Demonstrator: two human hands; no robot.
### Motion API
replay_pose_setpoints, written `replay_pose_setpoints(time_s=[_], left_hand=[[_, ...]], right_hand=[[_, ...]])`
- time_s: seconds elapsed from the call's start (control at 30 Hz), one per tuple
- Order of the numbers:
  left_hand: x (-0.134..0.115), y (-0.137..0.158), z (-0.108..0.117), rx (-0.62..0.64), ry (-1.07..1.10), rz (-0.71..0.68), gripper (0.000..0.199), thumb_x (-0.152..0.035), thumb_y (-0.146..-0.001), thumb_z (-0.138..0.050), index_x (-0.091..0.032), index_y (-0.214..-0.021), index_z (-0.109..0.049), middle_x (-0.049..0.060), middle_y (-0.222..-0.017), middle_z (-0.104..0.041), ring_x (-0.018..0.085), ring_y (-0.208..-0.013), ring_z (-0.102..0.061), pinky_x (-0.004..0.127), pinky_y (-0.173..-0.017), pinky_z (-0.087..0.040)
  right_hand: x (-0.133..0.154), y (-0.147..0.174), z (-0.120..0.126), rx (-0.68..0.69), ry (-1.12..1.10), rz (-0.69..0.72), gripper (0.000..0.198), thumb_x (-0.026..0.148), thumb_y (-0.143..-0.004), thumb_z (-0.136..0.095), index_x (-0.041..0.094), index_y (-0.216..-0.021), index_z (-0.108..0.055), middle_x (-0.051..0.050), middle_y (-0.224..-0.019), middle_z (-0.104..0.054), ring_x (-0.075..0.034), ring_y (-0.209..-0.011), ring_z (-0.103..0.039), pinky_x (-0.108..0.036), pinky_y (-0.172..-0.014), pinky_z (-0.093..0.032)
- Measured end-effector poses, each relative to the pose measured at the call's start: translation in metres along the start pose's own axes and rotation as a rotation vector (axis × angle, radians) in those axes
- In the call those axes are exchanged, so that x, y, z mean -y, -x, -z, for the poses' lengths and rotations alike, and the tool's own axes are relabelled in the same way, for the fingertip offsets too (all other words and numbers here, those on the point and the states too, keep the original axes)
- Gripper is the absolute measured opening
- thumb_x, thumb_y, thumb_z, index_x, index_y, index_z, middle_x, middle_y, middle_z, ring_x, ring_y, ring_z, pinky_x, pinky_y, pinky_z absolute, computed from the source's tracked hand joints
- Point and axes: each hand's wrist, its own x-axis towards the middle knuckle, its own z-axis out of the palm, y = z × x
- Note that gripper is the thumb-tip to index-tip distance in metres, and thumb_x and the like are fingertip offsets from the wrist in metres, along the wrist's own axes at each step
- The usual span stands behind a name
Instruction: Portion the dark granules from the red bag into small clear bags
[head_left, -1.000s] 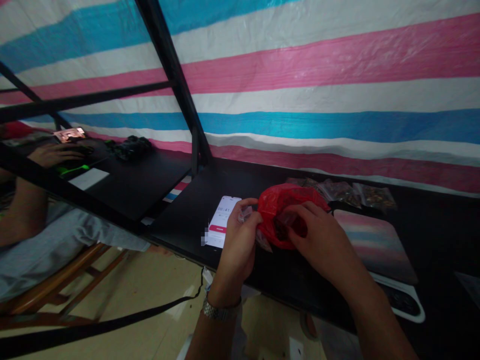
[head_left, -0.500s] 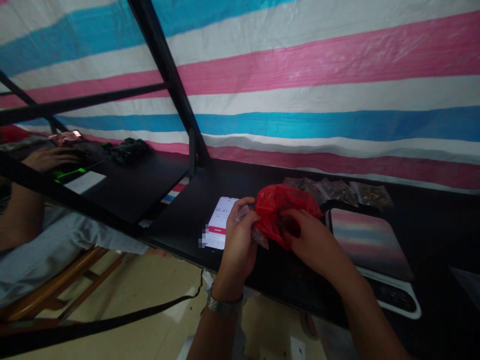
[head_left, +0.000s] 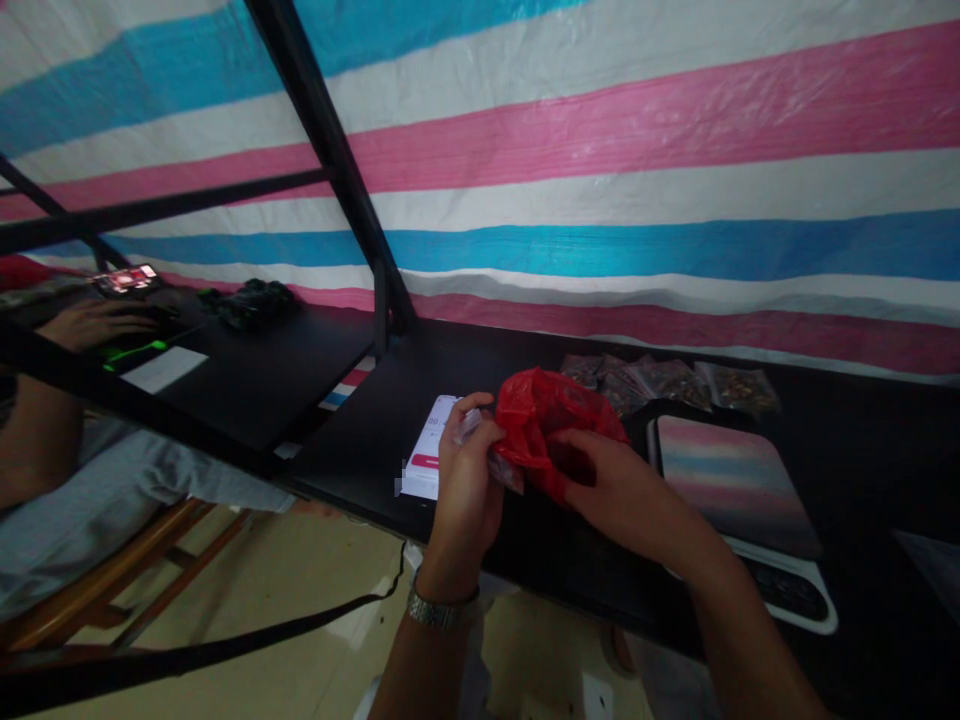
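A crumpled red plastic bag (head_left: 536, 415) is held up over the black table between both hands, its mouth toward me. My left hand (head_left: 471, 480), with a metal watch at the wrist, is closed on a small clear plastic bag (head_left: 506, 470) and touches the left side of the red bag. What the clear bag contains is too blurred to tell. My right hand (head_left: 619, 490) is at the mouth of the red bag, fingers curled over its near edge. Its fingertips are hidden inside. A lit phone (head_left: 426, 455) lies just left of my left hand, partly covered by it.
Several clear bags of small brown pieces (head_left: 739, 388) lie along the back of the table (head_left: 457, 350). A kitchen scale (head_left: 739, 485) stands at right. Beyond a black frame (head_left: 352, 200), another person's hand (head_left: 97, 322) rests near a phone (head_left: 127, 280). Striped sheeting hangs behind.
Both hands and the red bag have shifted slightly left, and my left hand covers more of the phone. My right hand stays at the bag's mouth.
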Motion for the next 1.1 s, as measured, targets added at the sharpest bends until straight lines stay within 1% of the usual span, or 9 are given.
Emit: replay_pose_setpoints(time_s=[0.1,0.33,0.47,0.57,0.77,0.83,0.9,1.0,1.1], left_hand=[[0.0,0.0,0.002,0.008,-0.024,-0.009,0.045,-0.019,-0.062,-0.073,-0.023,-0.104,-0.056,-0.014,-0.059,-0.054,0.007,-0.036,-0.045,0.015,-0.034,-0.035],[0.004,-0.007,0.015,0.015,-0.217,-0.121,0.038,-0.017,-0.067,-0.072,-0.022,-0.103,-0.062,-0.011,-0.064,-0.056,0.007,-0.049,-0.048,0.016,-0.048,-0.042],[-0.009,-0.009,0.029,0.163,-0.479,-0.137,0.044,-0.019,-0.073,-0.076,-0.021,-0.115,-0.065,-0.007,-0.073,-0.061,0.01,-0.061,-0.056,0.018,-0.057,-0.045],[-0.027,-0.002,0.036,0.275,-0.593,-0.092,0.049,-0.023,-0.078,-0.081,-0.021,-0.124,-0.063,-0.007,-0.073,-0.061,0.012,-0.062,-0.055,0.02,-0.057,-0.044],[-0.056,0.035,0.019,0.156,-0.526,-0.368,0.029,-0.021,-0.076,-0.089,-0.024,-0.092,-0.065,-0.005,-0.073,-0.058,0.011,-0.063,-0.052,0.02,-0.058,-0.043],[-0.053,0.046,0.006,0.167,-0.488,-0.404,0.025,-0.021,-0.077,-0.09,-0.023,-0.082,-0.065,-0.004,-0.07,-0.057,0.011,-0.059,-0.049,0.021,-0.054,-0.039],[-0.042,0.05,-0.007,0.201,-0.478,-0.387,0.019,-0.022,-0.08,-0.087,-0.023,-0.084,-0.069,-0.003,-0.071,-0.062,0.013,-0.061,-0.054,0.022,-0.057,-0.042],[-0.018,0.044,-0.02,0.272,-0.484,-0.326,0.016,-0.021,-0.081,-0.087,-0.025,-0.091,-0.075,0.0,-0.082,-0.072,0.017,-0.072,-0.064,0.026,-0.067,-0.049],[0.003,0.031,-0.025,0.228,-0.527,-0.261,0.02,-0.022,-0.08,-0.087,-0.025,-0.097,-0.076,0.0,-0.085,-0.076,0.019,-0.076,-0.068,0.029,-0.072,-0.051]], right_hand=[[-0.001,0.0,0.005,0.021,-0.117,-0.045,0.033,0.011,-0.091,-0.062,0.023,-0.118,-0.077,-0.007,-0.114,-0.083,-0.022,-0.102,-0.078,-0.036,-0.094,-0.058],[-0.007,0.002,0.015,0.064,-0.335,-0.189,0.029,0.022,-0.098,-0.06,0.019,-0.124,-0.073,-0.007,-0.107,-0.082,-0.018,-0.09,-0.077,-0.03,-0.077,-0.06],[-0.014,0.004,0.017,0.01,-0.373,-0.184,0.026,0.022,-0.098,-0.06,0.021,-0.12,-0.074,-0.006,-0.105,-0.082,-0.019,-0.09,-0.078,-0.03,-0.077,-0.061],[-0.018,0.005,0.02,-0.057,-0.357,-0.197,0.025,0.022,-0.097,-0.061,0.021,-0.119,-0.073,-0.007,-0.103,-0.082,-0.019,-0.089,-0.079,-0.031,-0.077,-0.061],[-0.014,0.005,0.033,-0.181,-0.335,-0.197,0.021,0.023,-0.095,-0.062,0.023,-0.112,-0.074,-0.005,-0.091,-0.081,-0.021,-0.08,-0.078,-0.032,-0.069,-0.062],[-0.012,0.005,0.036,-0.208,-0.356,-0.151,0.02,0.025,-0.093,-0.063,0.025,-0.11,-0.074,-0.005,-0.092,-0.082,-0.022,-0.08,-0.078,-0.034,-0.068,-0.063],[-0.01,0.007,0.04,-0.24,-0.359,-0.113,0.02,0.03,-0.092,-0.066,0.025,-0.109,-0.074,-0.007,-0.098,-0.083,-0.023,-0.084,-0.078,-0.035,-0.071,-0.063],[-0.008,0.009,0.046,-0.345,-0.333,-0.104,0.028,0.037,-0.09,-0.068,0.024,-0.114,-0.074,-0.008,-0.105,-0.082,-0.023,-0.086,-0.077,-0.036,-0.072,-0.062],[-0.003,0.013,0.052,-0.431,-0.272,-0.1,0.035,0.04,-0.089,-0.068,0.024,-0.12,-0.072,-0.008,-0.108,-0.081,-0.021,-0.078,-0.072,-0.033,-0.062,-0.056]])
